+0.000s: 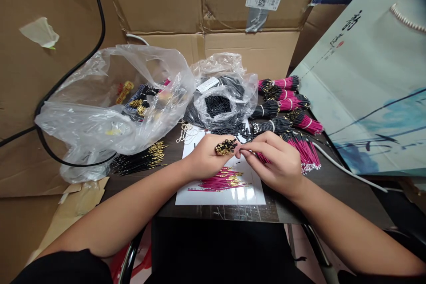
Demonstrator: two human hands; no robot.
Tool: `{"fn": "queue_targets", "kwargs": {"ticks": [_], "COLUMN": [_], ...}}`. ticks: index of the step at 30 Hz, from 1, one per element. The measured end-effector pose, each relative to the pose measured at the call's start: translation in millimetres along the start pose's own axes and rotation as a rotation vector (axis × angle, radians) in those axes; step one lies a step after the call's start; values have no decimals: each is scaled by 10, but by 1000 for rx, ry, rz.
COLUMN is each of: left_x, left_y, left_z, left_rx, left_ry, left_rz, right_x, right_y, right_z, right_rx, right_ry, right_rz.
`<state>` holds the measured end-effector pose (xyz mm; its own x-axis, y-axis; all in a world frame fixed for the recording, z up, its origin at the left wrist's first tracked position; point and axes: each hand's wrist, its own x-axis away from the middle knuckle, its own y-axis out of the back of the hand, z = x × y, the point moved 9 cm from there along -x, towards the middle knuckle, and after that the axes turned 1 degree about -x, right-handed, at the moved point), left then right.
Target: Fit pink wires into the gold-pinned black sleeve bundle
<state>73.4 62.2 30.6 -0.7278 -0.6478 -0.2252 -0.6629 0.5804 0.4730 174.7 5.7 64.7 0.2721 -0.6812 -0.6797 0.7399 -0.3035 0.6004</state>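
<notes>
Dark table (pixel 286 212) before cardboard (pixel 159 0): left hand (pixel 206 159) gripping gold-tipped bundle (pixel 225 147) above white sheet (pixel 188 199), right hand (pixel 279 159) pinching beside it, any held piece indistinct; banded bundles (pixel 289 104) seemingly done, loose pink wires (pixel 219 182) apparently left

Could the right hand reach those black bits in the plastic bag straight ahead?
Probably yes: the right hand is nearby, the plastic bag looks open over the black bits, and nothing seems to block the way.
</notes>
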Motion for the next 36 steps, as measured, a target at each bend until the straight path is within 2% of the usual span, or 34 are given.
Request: {"fn": "queue_targets", "kwargs": {"ticks": [7,12,16,23,26,36], "left_x": [77,105,102,121,116,111], "left_y": [114,195,192,144,131,91], "left_z": [-128,-144,-147,-167,-157,-158], "left_rx": [-231,-301,-330,-396,-385,-364], "left_ry": [-201,-211,-227,-291,-273,-262], "left_rz": [-115,-184,-181,-155,-142,-119], "right_x": [-21,-23,-13,-9,-14,2], "right_y": [-3,-42,-7,129,129,79], "right_z": [1,6,-26,-66,-77,-32], "right_rx": [-39,-9,58,-25,10,91], "right_ry": [33,76,79,44,21,82], "right_rz": [108,171,109,3,1,25]}}
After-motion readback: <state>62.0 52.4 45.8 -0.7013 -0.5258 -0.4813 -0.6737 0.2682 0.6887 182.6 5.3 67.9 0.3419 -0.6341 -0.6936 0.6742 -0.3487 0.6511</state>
